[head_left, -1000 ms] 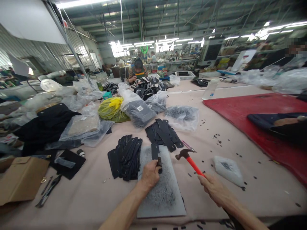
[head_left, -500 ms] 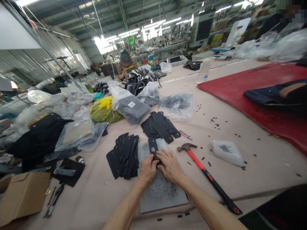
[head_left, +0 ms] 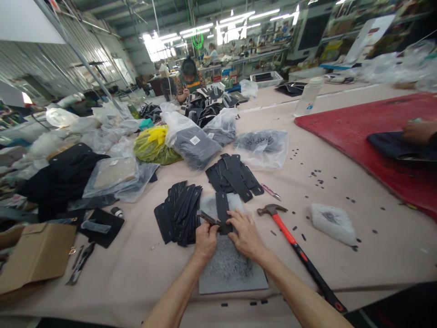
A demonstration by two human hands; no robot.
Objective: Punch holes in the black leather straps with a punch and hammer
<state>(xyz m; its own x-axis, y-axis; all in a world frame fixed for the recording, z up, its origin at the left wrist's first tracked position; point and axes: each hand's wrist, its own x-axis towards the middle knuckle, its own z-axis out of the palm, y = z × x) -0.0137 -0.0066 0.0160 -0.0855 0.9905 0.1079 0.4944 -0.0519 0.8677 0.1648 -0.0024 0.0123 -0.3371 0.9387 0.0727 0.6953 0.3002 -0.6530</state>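
My left hand [head_left: 205, 240] is closed around a slim dark metal punch [head_left: 207, 217], tilted up to the left. My right hand [head_left: 246, 233] grips the right edge of a black strip [head_left: 222, 205] with its fingertips and thumb. This strip lies on a grey, scuffed board [head_left: 232, 278], its lower end partly hidden by my hands. Left of the board fans a pile of black strips [head_left: 180, 212] with slots near their ends. Another heap of black strips [head_left: 235, 175] lies beyond it. A claw hammer [head_left: 288, 234] with a red and black handle rests to the right.
Pink-handled thread snips [head_left: 271, 191] lie behind the hammer. Small black cut-outs [head_left: 316, 175] are scattered to the right, near a white wrapped block [head_left: 332, 223]. Plastic bags [head_left: 196, 141] stand behind. A red mat [head_left: 368, 123], with another person's hand [head_left: 418, 132] over dark fabric, lies right.
The punch has gone from between both hands over the strip to a leftward tilt in my left hand. My right hand now holds the strip's edge. The view has shifted slightly.
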